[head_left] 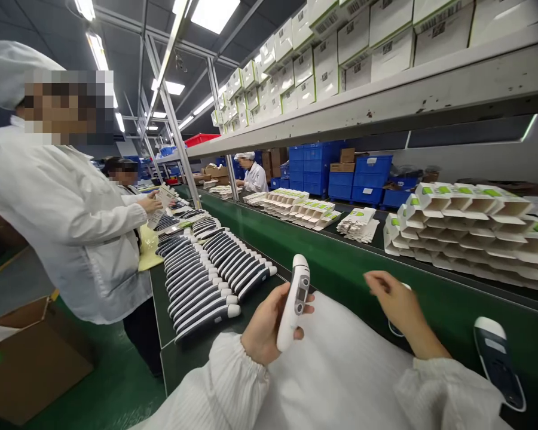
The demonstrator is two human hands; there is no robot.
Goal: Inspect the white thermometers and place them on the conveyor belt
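While my left hand (pixel 265 322) grips a white device (pixel 291 310) just right of the device rows (pixel 192 283), my right hand (pixel 399 307) hovers farther right, half-curled, seemingly empty; boxes (pixel 392 55) above the rows appear closed, cartons (pixel 464 224) rightward open, unfilled.

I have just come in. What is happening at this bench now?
The person's left hand holds up a white handheld device, its buttons and small screen visible. The right hand is raised with bent fingers, nothing visible in it. Rows of similar devices lie to the left, and open cartons are stacked to the right. A co-worker at left holds something printed.
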